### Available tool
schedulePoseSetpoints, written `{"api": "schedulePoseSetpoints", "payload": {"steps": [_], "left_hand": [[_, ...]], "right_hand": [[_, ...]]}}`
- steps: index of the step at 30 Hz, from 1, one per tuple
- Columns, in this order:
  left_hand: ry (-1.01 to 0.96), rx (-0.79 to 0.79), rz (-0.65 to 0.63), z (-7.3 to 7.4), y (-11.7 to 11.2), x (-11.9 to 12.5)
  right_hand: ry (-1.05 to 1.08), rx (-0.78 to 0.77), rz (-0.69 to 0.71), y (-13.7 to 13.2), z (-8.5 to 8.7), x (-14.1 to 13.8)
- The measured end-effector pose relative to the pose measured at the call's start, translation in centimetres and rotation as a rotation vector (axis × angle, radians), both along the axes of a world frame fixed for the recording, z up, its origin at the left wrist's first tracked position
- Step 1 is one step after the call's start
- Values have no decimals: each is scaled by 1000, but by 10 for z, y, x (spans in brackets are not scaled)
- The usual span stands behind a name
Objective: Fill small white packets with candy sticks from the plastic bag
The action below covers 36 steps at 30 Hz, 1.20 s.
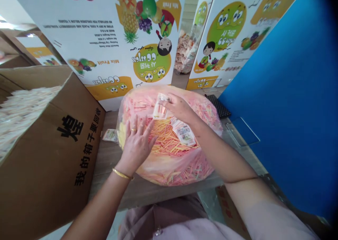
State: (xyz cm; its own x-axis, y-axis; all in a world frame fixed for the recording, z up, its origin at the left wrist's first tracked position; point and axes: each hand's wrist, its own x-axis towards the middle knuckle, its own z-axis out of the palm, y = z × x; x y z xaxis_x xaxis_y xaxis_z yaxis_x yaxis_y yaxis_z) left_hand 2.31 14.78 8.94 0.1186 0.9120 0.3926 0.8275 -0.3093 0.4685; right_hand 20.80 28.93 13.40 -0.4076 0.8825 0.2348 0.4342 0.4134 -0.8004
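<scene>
A large clear plastic bag (179,171) full of thin pink and yellow candy sticks (165,136) lies open on the table. My right hand (179,107) pinches a small printed candy packet (160,108) above the bag's far side. With fingers spread, my left hand (138,138) rests over the bag's left part, near the sticks. Several more printed packets (185,133) lie on the sticks below my right wrist. Another small stack of packets (110,136) sits on the table left of the bag.
At the left stands a brown cardboard box (66,138) filled with packets. White printed cartons (105,50) form a wall behind, and a bag of pinkish packets (185,51) shows in a gap. A blue panel (290,92) bounds the right, near a wire frame (244,131) and a black perforated tray (218,105).
</scene>
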Motion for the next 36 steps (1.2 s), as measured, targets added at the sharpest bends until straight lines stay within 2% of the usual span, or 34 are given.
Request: {"api": "schedulePoseSetpoints", "payload": {"steps": [4, 7, 9, 12, 15, 19, 23, 26, 28, 31, 34, 36], "left_hand": [[117, -13, 224, -13, 15, -13], [156, -23, 259, -20, 11, -16], [163, -24, 259, -22, 5, -14], [188, 7, 239, -24, -3, -11], [223, 30, 231, -25, -6, -9], [264, -3, 231, -22, -12, -4], [231, -1, 139, -14, -31, 7], [166, -17, 25, -13, -50, 19], [115, -39, -57, -17, -60, 27], [30, -63, -120, -26, -67, 33], [-20, -79, -83, -31, -66, 34], [-66, -79, -65, -27, -65, 33]], "right_hand": [[-270, 91, -31, 43, -30, -23], [-446, 245, -74, 53, -50, -32], [-497, 303, -91, 51, -55, -32], [-509, 344, -53, 40, -54, -28], [-537, 395, 55, 28, -54, -25], [-552, 381, 145, 22, -50, -18], [-383, 392, 8, 10, -31, 11], [-432, 303, -118, -17, -23, 45], [-531, 227, -155, -42, -28, 66], [-633, 196, -223, -73, -52, 86], [-596, 225, -332, -84, -78, 93], [-530, 200, -353, -82, -89, 95]]}}
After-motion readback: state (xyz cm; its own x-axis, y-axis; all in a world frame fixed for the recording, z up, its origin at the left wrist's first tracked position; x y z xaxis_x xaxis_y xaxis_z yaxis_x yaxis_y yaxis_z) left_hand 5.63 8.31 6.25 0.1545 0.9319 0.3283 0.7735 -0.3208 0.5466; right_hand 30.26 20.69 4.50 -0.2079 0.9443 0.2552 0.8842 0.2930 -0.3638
